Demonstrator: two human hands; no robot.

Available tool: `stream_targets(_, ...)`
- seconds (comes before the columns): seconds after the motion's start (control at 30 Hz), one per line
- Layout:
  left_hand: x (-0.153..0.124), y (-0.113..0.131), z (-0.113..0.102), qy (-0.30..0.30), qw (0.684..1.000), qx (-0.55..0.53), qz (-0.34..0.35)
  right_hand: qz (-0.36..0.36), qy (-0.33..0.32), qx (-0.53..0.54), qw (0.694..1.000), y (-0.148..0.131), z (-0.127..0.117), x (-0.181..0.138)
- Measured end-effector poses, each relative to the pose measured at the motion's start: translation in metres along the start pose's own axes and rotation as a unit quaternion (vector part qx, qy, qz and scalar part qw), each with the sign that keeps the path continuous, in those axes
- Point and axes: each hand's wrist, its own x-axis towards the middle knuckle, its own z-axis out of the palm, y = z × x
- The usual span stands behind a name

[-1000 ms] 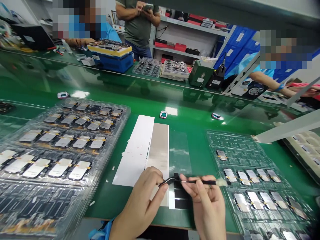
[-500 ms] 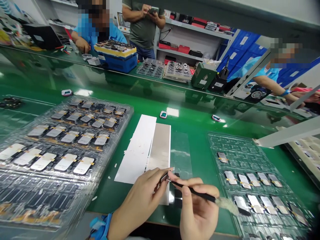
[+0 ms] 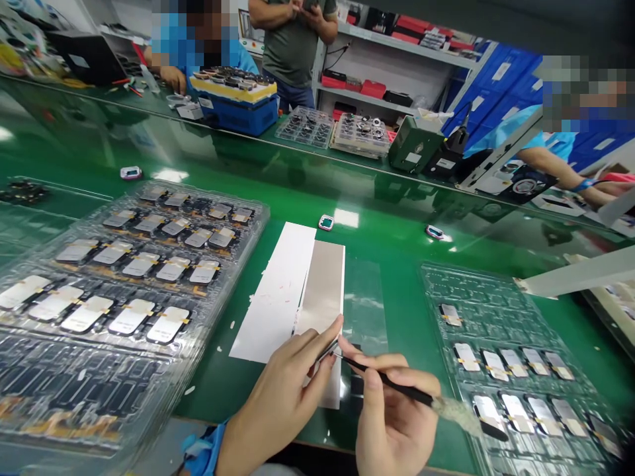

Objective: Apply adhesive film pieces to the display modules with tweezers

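The hands lift and the tool tips over

The left hand (image 3: 278, 377) has risen up the worktop, its fingers (image 3: 322, 345) now over the lower edge of the silver sheet (image 3: 322, 284), and most of the bent black tweezers (image 3: 325, 354) is now hidden in its grip. The right hand (image 3: 391, 416) has turned the black-handled tool (image 3: 397, 387) from nearly level to a steep slant, so its fuzzy pale tip (image 3: 454, 408) now hangs low over the right-hand clear tray (image 3: 436, 284) instead of just above its parts. Across the worktop, the seated co-worker's hand (image 3: 173, 78) has moved up beside the blue box (image 3: 238, 120).
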Motion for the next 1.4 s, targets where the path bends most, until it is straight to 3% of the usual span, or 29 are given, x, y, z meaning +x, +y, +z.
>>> stream_targets(0.17, 0.0008, 0.0054, -0.003, -0.025, 1.0, -0.012, -0.014, -0.022, -0.019, -0.003, 1.0, -0.001, 0.0034, -0.0036)
stream_targets(0.37, -0.0024, 0.0082, -0.0048, -0.011, 0.999, 0.03, -0.01, -0.042, -0.012, -0.01, 0.999, 0.0037, 0.0054, -0.0077)
stream_targets(1.4, -0.0038, 0.0031, -0.0033, -0.027, 0.996, 0.077, -0.023, -0.042, -0.016, -0.057, 0.997, 0.0069, 0.0029, -0.005)
